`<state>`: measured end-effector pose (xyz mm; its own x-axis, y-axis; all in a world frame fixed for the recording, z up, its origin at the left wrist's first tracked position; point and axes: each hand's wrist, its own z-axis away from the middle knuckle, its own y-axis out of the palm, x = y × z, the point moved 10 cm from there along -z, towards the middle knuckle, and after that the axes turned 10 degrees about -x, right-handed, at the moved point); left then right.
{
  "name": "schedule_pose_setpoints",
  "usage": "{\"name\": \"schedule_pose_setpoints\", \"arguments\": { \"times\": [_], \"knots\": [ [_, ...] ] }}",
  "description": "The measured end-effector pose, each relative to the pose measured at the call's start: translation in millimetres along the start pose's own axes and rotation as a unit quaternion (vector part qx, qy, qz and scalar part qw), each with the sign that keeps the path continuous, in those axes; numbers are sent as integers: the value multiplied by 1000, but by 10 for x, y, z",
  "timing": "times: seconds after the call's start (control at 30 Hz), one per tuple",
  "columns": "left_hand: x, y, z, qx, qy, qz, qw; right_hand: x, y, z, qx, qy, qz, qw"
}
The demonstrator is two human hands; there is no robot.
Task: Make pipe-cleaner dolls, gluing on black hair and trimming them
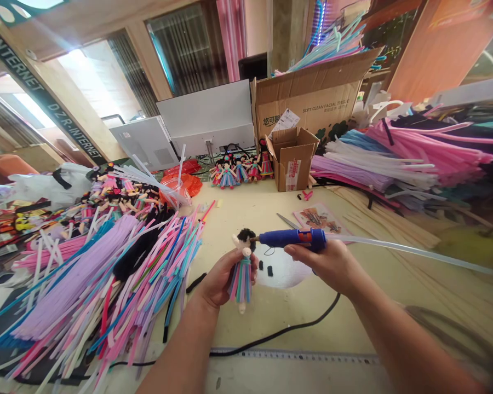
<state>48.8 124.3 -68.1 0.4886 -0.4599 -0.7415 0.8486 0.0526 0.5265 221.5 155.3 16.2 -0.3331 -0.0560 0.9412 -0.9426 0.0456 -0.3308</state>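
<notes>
In the middle of the table, my left hand (224,276) is closed round a small pipe-cleaner doll (241,279) with a striped pastel skirt and black fuzzy hair. My right hand (326,260) grips a blue hot glue gun (291,237) from the right, its nozzle at the doll's black hair. Whether the tip touches the hair I cannot tell. A long clear glue stick (419,251) runs out of the gun's rear to the right. Beneath the gun, two short black pieces (270,271) lie on a pale round patch. Scissors (287,220) lie behind the gun, partly hidden.
Loose pipe cleaners (148,279) cover the left side, with a heap of dolls (119,189) behind them. Finished dolls (238,169) stand beside a small cardboard box (293,158). Pipe-cleaner bundles (394,158) fill the right. A black cord (287,329) crosses near a ruler (312,357).
</notes>
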Motion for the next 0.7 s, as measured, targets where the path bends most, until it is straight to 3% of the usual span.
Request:
{"name": "schedule_pose_setpoints", "arguments": {
  "times": [0.7],
  "knots": [
    [-2,17,9,-3,3,-16,1000,17,-19,-14,-7,-19,-5,1000]
  ]
}}
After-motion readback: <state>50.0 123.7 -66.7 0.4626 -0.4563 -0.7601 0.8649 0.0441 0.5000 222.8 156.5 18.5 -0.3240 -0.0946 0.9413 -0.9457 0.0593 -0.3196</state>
